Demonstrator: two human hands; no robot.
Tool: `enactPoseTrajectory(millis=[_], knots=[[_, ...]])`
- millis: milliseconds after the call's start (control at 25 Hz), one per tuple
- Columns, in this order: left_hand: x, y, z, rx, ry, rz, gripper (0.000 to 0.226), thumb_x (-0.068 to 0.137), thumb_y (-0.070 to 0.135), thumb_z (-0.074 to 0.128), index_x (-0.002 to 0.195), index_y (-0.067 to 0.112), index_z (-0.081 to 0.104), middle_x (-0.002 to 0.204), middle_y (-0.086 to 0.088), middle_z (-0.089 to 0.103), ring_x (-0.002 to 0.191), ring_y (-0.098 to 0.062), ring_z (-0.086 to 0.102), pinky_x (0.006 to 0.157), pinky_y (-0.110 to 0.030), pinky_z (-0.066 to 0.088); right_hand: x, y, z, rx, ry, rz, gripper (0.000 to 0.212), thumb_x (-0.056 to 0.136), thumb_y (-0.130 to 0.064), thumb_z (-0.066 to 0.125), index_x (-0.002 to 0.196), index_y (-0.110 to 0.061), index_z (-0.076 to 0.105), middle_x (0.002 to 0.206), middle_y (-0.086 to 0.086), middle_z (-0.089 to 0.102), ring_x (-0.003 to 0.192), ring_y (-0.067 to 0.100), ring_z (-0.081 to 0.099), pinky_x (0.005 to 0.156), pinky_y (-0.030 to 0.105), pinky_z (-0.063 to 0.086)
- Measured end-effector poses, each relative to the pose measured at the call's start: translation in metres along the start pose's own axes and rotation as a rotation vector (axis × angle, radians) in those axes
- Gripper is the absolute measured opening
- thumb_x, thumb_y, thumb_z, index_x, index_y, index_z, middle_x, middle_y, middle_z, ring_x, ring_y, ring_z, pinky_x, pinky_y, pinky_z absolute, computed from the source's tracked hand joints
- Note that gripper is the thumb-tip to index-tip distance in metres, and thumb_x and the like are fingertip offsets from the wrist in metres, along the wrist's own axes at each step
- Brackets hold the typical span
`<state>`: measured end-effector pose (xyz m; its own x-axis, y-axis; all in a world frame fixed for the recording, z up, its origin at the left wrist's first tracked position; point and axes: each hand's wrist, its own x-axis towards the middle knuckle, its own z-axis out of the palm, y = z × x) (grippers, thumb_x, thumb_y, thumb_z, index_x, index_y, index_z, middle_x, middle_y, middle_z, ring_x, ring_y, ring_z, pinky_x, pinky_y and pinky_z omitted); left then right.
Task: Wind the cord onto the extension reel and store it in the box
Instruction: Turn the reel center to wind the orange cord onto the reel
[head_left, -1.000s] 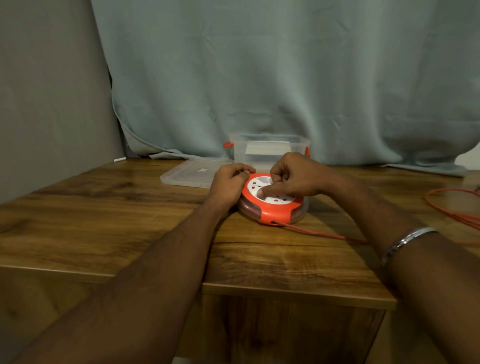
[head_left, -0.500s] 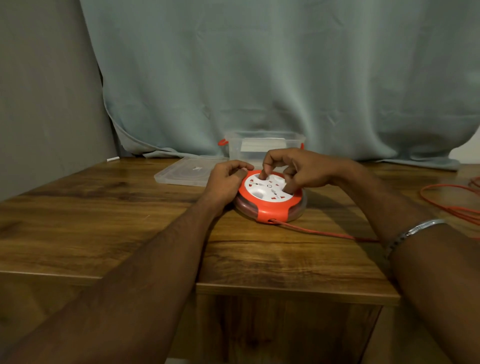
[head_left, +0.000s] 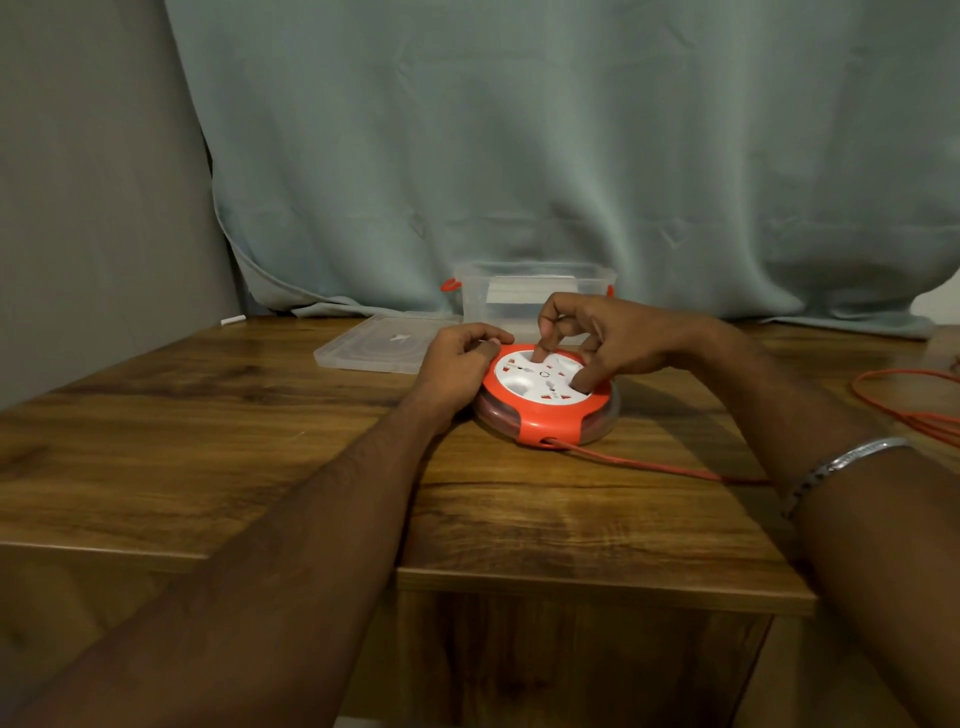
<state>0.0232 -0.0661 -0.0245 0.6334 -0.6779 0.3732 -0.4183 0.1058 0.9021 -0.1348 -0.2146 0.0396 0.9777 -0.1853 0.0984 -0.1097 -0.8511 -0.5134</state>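
The round orange extension reel (head_left: 540, 423) lies flat on the wooden table (head_left: 260, 441), white socket face up. My left hand (head_left: 460, 361) grips the reel's left rim with curled fingers. My right hand (head_left: 608, 338) arches over the white face, one bent fingertip dug into a recess at the far side and the thumb into one at the right. The orange cord (head_left: 665, 466) leaves the reel's front slot, runs right under my right forearm and lies in loose loops at the right edge. The clear plastic box (head_left: 535, 293) stands open just behind the reel.
The box's clear lid (head_left: 376, 343) lies flat to the left of the box. A pale curtain (head_left: 519, 156) hangs behind the table, its hem resting on the back edge. The table's front edge is close below my forearms. A metal bangle (head_left: 831, 465) is on my right wrist.
My right hand has swung round on the white face, its fingertip going from the near-left side to the far side. My left hand has stayed on the rim.
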Motion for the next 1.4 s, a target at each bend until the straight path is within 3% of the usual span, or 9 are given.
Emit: enactPoseTrajectory(millis=[120, 280, 440, 680, 840, 960, 1080, 1160, 1400], knots=[[0.001, 0.000, 0.000, 0.010, -0.002, 0.015, 0.025, 0.102, 0.011, 0.049, 0.107, 0.017, 0.073, 0.107, -0.006, 0.072, 0.094, -0.022, 0.071, 0.081, -0.037, 0.062, 0.000, -0.002, 0.002, 0.011, 0.014, 0.004, 0.057, 0.074, 0.013, 0.079, 0.112, -0.017, 0.049, 0.121, -0.001, 0.076, 0.083, 0.033, 0.060, 0.055, 0.022, 0.050], [0.001, -0.001, 0.000, 0.012, 0.010, 0.016, 0.026, 0.101, 0.010, 0.050, 0.104, 0.016, 0.074, 0.105, -0.007, 0.073, 0.095, -0.025, 0.071, 0.083, -0.041, 0.061, -0.004, -0.008, 0.004, -0.059, 0.072, 0.016, 0.055, 0.072, -0.004, 0.089, 0.106, -0.024, 0.050, 0.110, -0.003, 0.076, 0.110, 0.015, 0.064, 0.067, 0.019, 0.048], [0.002, -0.002, 0.000, -0.009, 0.041, 0.032, 0.026, 0.098, 0.006, 0.051, 0.104, 0.009, 0.076, 0.103, -0.010, 0.074, 0.100, -0.030, 0.071, 0.088, -0.042, 0.059, 0.000, -0.009, 0.011, -0.145, 0.112, 0.008, 0.039, 0.069, -0.023, 0.093, 0.083, -0.023, 0.057, 0.082, -0.001, 0.071, 0.081, 0.018, 0.065, 0.073, 0.047, 0.053], [0.000, -0.001, 0.000, -0.014, 0.010, 0.018, 0.026, 0.100, 0.008, 0.049, 0.108, 0.011, 0.074, 0.102, -0.007, 0.074, 0.095, -0.026, 0.072, 0.082, -0.038, 0.062, 0.005, -0.016, 0.018, -0.206, 0.170, -0.014, 0.052, 0.083, -0.045, 0.084, 0.050, -0.018, 0.054, 0.046, -0.005, 0.049, 0.047, 0.006, 0.042, 0.052, 0.025, 0.035], [0.003, -0.001, 0.001, -0.009, -0.003, 0.013, 0.026, 0.101, 0.009, 0.050, 0.106, 0.014, 0.074, 0.103, -0.007, 0.074, 0.095, -0.026, 0.072, 0.083, -0.040, 0.062, 0.004, -0.013, 0.012, -0.180, 0.272, -0.127, 0.022, 0.075, -0.001, 0.080, 0.080, -0.015, 0.063, 0.078, -0.001, 0.068, 0.065, 0.002, 0.060, 0.060, 0.024, 0.044], [0.001, -0.001, -0.001, -0.005, -0.003, 0.008, 0.025, 0.101, 0.010, 0.050, 0.107, 0.015, 0.074, 0.105, -0.008, 0.074, 0.095, -0.025, 0.072, 0.082, -0.039, 0.062, 0.003, -0.014, 0.009, -0.102, 0.146, -0.078, 0.051, 0.066, 0.020, 0.069, 0.106, -0.010, 0.061, 0.111, -0.001, 0.071, 0.070, -0.006, 0.061, 0.055, 0.017, 0.046], [0.001, -0.001, -0.001, 0.016, -0.010, 0.007, 0.025, 0.102, 0.012, 0.050, 0.109, 0.016, 0.073, 0.108, -0.007, 0.073, 0.093, -0.021, 0.071, 0.079, -0.034, 0.062, 0.006, -0.006, 0.008, -0.084, 0.040, -0.052, 0.061, 0.065, 0.021, 0.067, 0.113, -0.016, 0.059, 0.124, -0.003, 0.072, 0.082, 0.008, 0.069, 0.058, 0.018, 0.050], [0.001, -0.001, 0.000, 0.027, -0.013, 0.006, 0.025, 0.102, 0.013, 0.050, 0.111, 0.014, 0.073, 0.108, -0.007, 0.073, 0.094, -0.022, 0.071, 0.079, -0.035, 0.062, 0.006, -0.005, 0.005, -0.033, 0.015, -0.026, 0.065, 0.068, 0.022, 0.068, 0.117, -0.017, 0.053, 0.125, -0.001, 0.074, 0.064, 0.016, 0.063, 0.053, 0.026, 0.048], [0.002, -0.003, 0.000, 0.001, 0.005, 0.022, 0.026, 0.101, 0.008, 0.049, 0.100, 0.017, 0.074, 0.104, -0.009, 0.074, 0.100, -0.030, 0.071, 0.091, -0.048, 0.059, -0.003, -0.004, 0.002, -0.017, 0.015, 0.004, 0.071, 0.074, 0.017, 0.078, 0.127, -0.014, 0.042, 0.121, 0.009, 0.073, 0.058, -0.009, 0.061, 0.052, 0.014, 0.045]])
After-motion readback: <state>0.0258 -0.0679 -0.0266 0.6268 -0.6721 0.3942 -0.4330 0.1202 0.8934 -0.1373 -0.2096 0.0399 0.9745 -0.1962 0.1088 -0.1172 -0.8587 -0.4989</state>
